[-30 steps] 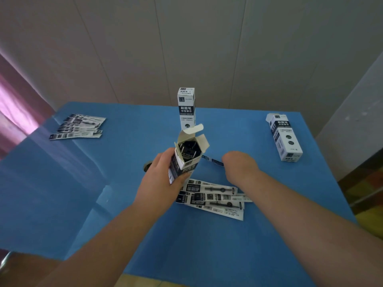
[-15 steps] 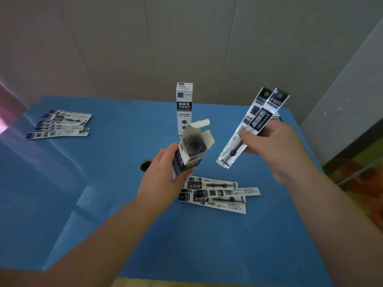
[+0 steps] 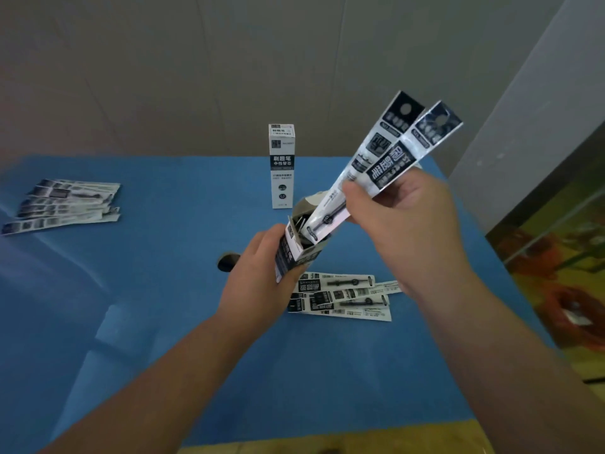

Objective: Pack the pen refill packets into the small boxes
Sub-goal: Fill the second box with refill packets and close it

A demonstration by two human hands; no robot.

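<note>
My left hand (image 3: pixel 258 276) grips a small open box (image 3: pixel 299 247), tilted with its flaps up. Two long black-and-white refill packets (image 3: pixel 383 158) are pinched in my right hand (image 3: pixel 406 217); their lower ends sit in the box's mouth. Beneath my hands, several more packets (image 3: pixel 343 294) lie flat on the blue table (image 3: pixel 163 273). At the far left lies another pile of packets (image 3: pixel 65 204).
A closed white box (image 3: pixel 281 165) stands upright at the back middle of the table. A dark round hole (image 3: pixel 227 262) shows in the tabletop by my left wrist. A grey wall rises behind the table, and patterned floor shows at the right.
My right hand lifted two packets from the table and brought their lower ends down into the open box. My left hand kept hold of the box.
</note>
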